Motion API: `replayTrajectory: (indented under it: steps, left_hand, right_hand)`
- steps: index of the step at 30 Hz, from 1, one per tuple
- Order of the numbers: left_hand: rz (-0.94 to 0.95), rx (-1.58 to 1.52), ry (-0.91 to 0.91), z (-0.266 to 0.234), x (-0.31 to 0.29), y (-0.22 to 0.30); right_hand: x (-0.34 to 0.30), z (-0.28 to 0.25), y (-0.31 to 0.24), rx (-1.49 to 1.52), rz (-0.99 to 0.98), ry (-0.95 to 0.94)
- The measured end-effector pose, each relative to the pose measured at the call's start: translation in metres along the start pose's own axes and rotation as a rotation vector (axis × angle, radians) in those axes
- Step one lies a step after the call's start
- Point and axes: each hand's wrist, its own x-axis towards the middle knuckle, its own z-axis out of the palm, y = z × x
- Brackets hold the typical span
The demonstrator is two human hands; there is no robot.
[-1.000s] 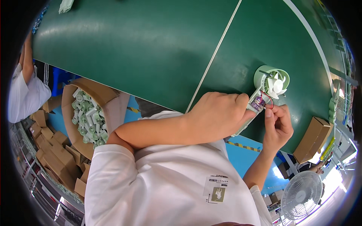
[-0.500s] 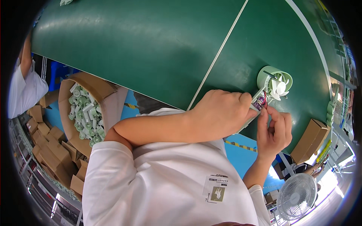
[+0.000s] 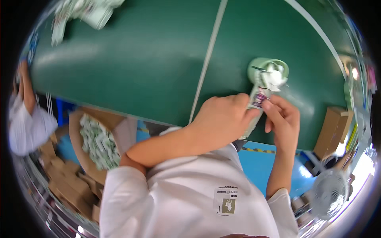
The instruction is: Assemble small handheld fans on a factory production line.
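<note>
A pale green handheld fan [image 3: 254, 73] lies on the green work table, its round head away from me and its handle toward me. White blades [image 3: 274, 78] sit in the head. The handle is uncovered, and a small purple circuit board [image 3: 259, 99] shows in it. My left hand [image 3: 226, 121] is closed around the handle from the left. My right hand [image 3: 283, 119] is closed, thumb and forefinger pinched together at the right edge of the board. Whatever lies between those fingertips is hidden and blurred.
The green table [image 3: 158, 59] has a pale strip [image 3: 207, 59] across it. Pale green parts [image 3: 89, 12] lie far left. A carton [image 3: 123, 135] full of similar parts stands below the table's left edge. A cardboard box [image 3: 331, 131] sits at right, near a standing fan [image 3: 328, 194]. Another person [image 3: 31, 123] is far left.
The view has shifted, and more pale green parts show at the far left. My right fingers have moved from the red and dark wires onto the board's edge. My left hand keeps its hold.
</note>
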Motion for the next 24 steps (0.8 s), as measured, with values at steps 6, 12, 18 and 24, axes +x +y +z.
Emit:
replayTrajectory:
  steps: [6, 12, 18, 24]
  left_hand:
    - [-0.167, -0.009, 0.008, -0.009, 0.010, 0.009]
    - [-0.172, -0.045, 0.080, -0.026, -0.009, -0.004]
    - [-0.101, -0.033, 0.102, -0.038, -0.003, -0.004]
    - [-0.042, 0.057, 0.145, -0.051, 0.000, -0.007]
  right_hand:
    - [0.017, 0.004, -0.008, 0.107, 0.066, -0.134]
    - [0.002, -0.143, -0.001, -0.054, -0.485, 0.777]
    - [0.032, -0.375, 0.099, -0.933, -0.382, 0.934]
    - [0.035, -0.372, 0.075, -1.082, -0.305, 0.748]
